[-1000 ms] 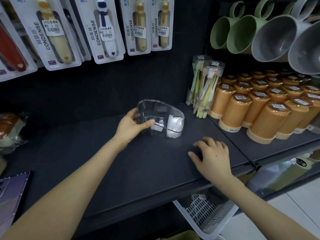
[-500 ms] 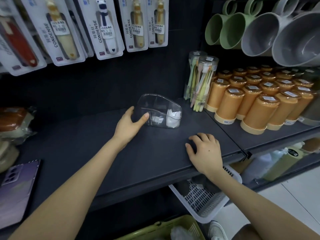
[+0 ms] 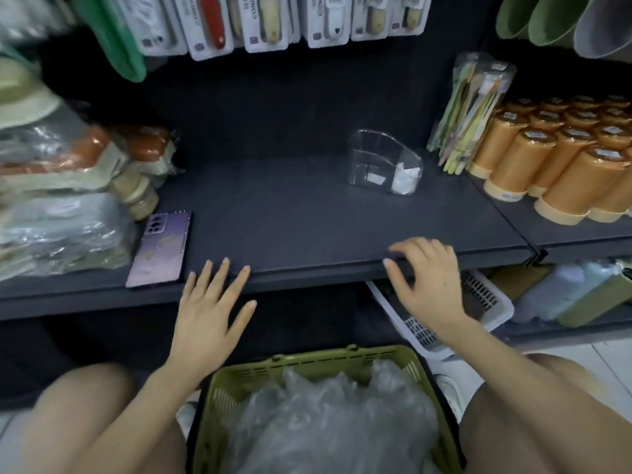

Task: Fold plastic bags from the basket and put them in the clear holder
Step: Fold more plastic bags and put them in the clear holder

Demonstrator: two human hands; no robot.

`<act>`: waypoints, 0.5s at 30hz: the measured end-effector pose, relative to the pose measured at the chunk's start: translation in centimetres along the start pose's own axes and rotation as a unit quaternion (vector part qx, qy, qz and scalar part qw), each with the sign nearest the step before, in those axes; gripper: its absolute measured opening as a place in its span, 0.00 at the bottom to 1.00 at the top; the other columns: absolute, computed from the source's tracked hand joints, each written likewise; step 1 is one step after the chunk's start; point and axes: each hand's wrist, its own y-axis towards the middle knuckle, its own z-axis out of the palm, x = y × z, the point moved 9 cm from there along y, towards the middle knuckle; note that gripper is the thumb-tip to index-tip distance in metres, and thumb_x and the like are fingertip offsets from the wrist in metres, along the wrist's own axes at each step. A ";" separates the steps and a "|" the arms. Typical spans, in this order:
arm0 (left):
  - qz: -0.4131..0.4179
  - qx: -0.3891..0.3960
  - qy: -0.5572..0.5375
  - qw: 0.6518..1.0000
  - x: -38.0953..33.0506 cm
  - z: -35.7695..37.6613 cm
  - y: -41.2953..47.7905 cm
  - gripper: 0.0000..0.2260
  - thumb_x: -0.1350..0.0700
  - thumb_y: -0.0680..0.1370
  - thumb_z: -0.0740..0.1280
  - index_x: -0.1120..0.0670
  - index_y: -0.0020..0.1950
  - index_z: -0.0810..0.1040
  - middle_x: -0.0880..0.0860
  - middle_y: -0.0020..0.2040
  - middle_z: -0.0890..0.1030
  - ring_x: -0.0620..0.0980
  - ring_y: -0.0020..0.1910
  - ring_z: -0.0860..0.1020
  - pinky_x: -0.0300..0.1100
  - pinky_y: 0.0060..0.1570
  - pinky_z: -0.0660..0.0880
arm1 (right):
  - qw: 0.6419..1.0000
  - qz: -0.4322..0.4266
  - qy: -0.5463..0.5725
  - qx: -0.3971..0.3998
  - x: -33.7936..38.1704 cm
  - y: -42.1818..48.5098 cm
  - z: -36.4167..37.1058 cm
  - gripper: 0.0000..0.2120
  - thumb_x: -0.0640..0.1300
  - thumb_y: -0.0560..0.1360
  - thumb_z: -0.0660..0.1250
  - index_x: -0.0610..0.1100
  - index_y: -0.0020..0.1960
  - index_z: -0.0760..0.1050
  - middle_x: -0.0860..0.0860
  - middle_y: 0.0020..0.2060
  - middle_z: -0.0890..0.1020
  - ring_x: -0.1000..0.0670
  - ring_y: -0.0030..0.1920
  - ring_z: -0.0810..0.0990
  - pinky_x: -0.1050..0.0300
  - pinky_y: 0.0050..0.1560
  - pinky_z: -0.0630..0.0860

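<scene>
The clear holder stands on the dark shelf, right of centre, with a folded white bag in its right end. Below me an olive-green basket sits between my knees, heaped with crumpled clear plastic bags. My left hand hovers with straight, spread fingers over the shelf's front edge, holding nothing. My right hand has loosely bent fingers resting on the shelf's front edge, also holding nothing. Both hands are well short of the holder.
A purple phone lies at the shelf's left front, beside wrapped packages. Orange canisters and a toothbrush pack crowd the right. A white basket sits under the shelf. Carded goods and cups hang above.
My left hand let go of the clear holder and drew back to the shelf's front edge. My right hand slid back to the edge too. The view tilted down, revealing the green basket.
</scene>
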 end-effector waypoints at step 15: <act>0.019 -0.030 0.053 0.998 0.2 0.8 -0.8 0.24 0.45 0.80 0.54 0.51 0.75 0.65 0.61 0.72 0.68 0.65 0.72 0.64 0.59 0.72 0.54 | 0.752 0.105 -0.037 0.650 4.5 -23.8 18.1 0.27 0.65 0.71 0.68 0.55 0.66 0.73 0.52 0.67 0.74 0.47 0.68 0.69 0.52 0.65 0.61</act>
